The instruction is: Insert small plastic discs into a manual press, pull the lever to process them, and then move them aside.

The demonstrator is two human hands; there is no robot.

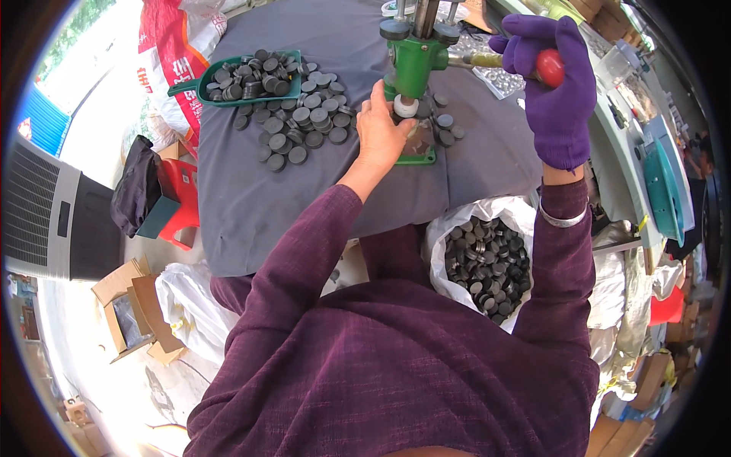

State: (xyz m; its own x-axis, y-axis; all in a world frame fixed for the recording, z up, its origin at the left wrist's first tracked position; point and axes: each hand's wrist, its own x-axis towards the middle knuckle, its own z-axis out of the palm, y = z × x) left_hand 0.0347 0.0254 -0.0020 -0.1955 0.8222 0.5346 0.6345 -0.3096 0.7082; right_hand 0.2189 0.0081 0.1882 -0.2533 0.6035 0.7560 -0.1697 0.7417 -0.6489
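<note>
A green hand press (415,65) stands at the far side of the cloth-covered table, with a white round piece (406,106) under its ram. My bare left hand (381,131) is against the press, its thumb and forefinger spread on either side of that white piece. No disc shows between those fingers. My right hand (560,91), in a purple glove, is curled round the red ball knob (550,68) of the press lever (480,59). To the left of the press lie many dark grey round discs (301,116), and a few more discs (445,120) sit just right of it.
A green scoop (290,87) full of discs rests at the far left of the grey cloth (259,206). By my lap stands a white sack (438,263) of discs. A red stool (183,198) and an open carton (114,289) are left; a side table (620,164) runs along the right.
</note>
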